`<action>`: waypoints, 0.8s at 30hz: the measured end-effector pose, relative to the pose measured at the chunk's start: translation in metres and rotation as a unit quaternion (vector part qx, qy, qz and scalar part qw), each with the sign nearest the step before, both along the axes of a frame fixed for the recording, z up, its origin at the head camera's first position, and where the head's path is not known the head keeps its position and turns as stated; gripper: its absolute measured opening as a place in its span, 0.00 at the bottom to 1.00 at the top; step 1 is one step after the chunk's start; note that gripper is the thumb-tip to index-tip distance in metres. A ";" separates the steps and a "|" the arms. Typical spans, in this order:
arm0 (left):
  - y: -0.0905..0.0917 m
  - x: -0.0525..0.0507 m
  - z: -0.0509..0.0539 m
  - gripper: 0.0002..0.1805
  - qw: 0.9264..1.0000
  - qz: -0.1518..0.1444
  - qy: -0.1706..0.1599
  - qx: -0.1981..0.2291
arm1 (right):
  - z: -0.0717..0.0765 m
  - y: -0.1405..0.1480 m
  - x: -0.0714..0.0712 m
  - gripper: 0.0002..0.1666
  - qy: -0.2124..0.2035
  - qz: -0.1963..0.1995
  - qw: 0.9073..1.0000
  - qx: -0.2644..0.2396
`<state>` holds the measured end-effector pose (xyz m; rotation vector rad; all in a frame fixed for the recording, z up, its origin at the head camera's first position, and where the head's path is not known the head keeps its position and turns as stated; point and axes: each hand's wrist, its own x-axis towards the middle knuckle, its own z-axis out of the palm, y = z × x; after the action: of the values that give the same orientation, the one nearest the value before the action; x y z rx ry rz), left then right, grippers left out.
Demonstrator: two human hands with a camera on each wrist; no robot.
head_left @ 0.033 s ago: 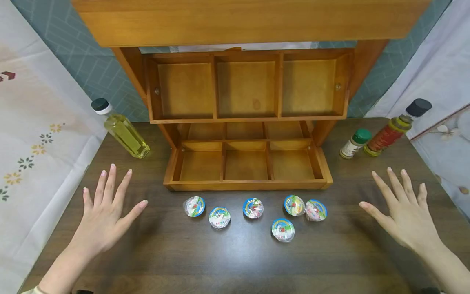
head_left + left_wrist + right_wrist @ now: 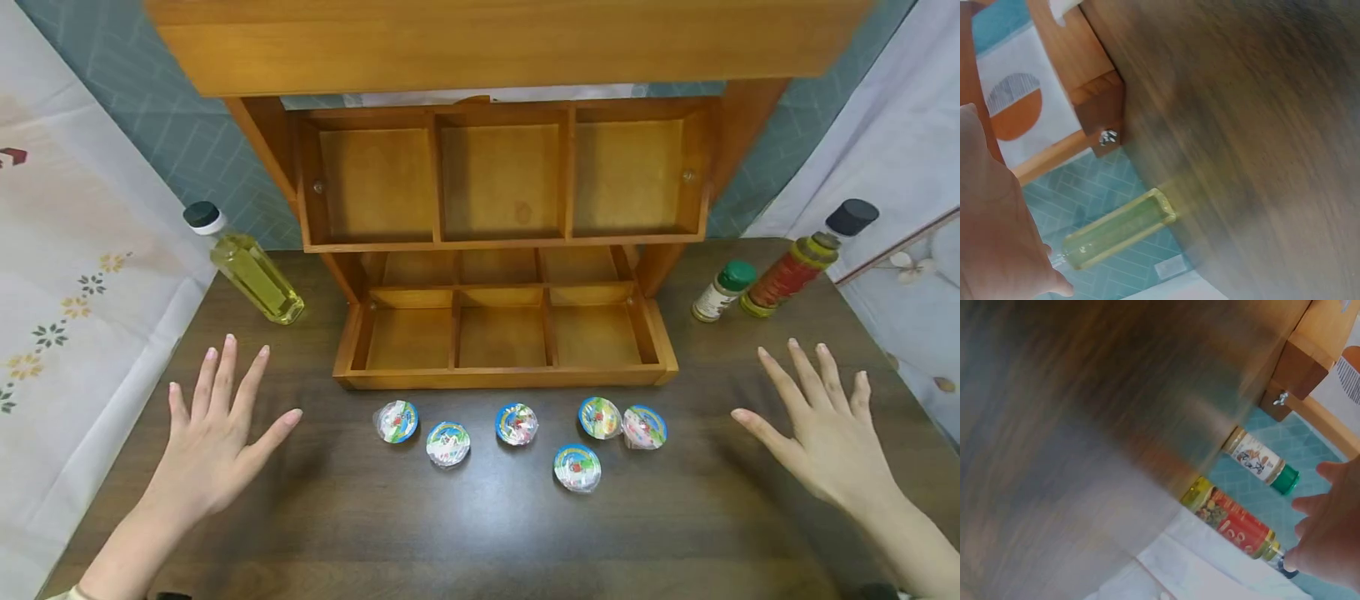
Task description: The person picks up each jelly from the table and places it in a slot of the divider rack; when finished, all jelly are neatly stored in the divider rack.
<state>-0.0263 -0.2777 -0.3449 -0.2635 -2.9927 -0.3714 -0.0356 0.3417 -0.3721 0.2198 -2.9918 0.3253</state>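
Observation:
My left hand (image 2: 213, 437) is spread with straight fingers at the left of the dark wooden table, holding nothing. Beyond its fingertips stands a bottle of yellow oil (image 2: 258, 279) with a dark cap. On the right, my right hand (image 2: 836, 437) is likewise spread and holds nothing. Nearest to it are a small seasoning jar (image 2: 722, 292) with a green lid and a red-labelled oil bottle (image 2: 791, 275). Several small round cups with printed lids lie between the hands, among them a leftmost cup (image 2: 397, 422), a front cup (image 2: 577, 468) and a rightmost cup (image 2: 645, 427).
A wooden shelf unit (image 2: 506, 381) stands at the back middle. Its tilted upper tray (image 2: 504, 247) and its lower tray are each divided into compartments with nothing in them. White patterned cloth (image 2: 97, 333) hangs at the left, and pale cloth (image 2: 907, 158) at the right.

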 end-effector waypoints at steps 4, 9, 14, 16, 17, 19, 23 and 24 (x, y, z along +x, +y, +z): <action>0.000 0.000 0.000 0.44 1.000 0.001 -0.003 0.007 | 0.002 -0.002 0.000 0.47 0.002 0.002 1.000 0.000; 0.000 -0.001 -0.001 0.45 1.000 0.004 -0.017 0.015 | 0.005 -0.005 0.002 0.48 -0.001 -0.002 1.000 0.001; -0.002 0.000 -0.003 0.46 1.000 0.003 -0.023 0.019 | 0.006 -0.006 0.004 0.49 0.001 -0.003 1.000 -0.006; -0.002 0.000 -0.002 0.46 1.000 0.005 -0.018 0.019 | 0.007 -0.007 0.003 0.48 0.021 0.001 1.000 -0.019; 0.000 0.001 -0.001 0.45 1.000 0.006 -0.011 0.018 | 0.008 -0.007 0.002 0.46 0.043 0.006 0.999 -0.027; 0.004 0.002 0.001 0.41 1.000 0.005 0.007 0.019 | 0.009 -0.009 0.001 0.39 0.091 0.018 0.995 -0.048; 0.019 0.004 0.006 0.31 0.998 0.000 0.057 0.034 | 0.010 -0.016 0.000 0.19 0.176 0.059 0.981 -0.056; 0.022 0.004 0.007 0.30 0.997 -0.002 0.064 0.043 | 0.011 -0.019 -0.001 0.15 0.184 0.070 0.979 -0.053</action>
<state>-0.0220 -0.2552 -0.3378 -0.2727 -2.8427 -0.4636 -0.0361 0.3229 -0.3611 0.4308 -2.5914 0.4068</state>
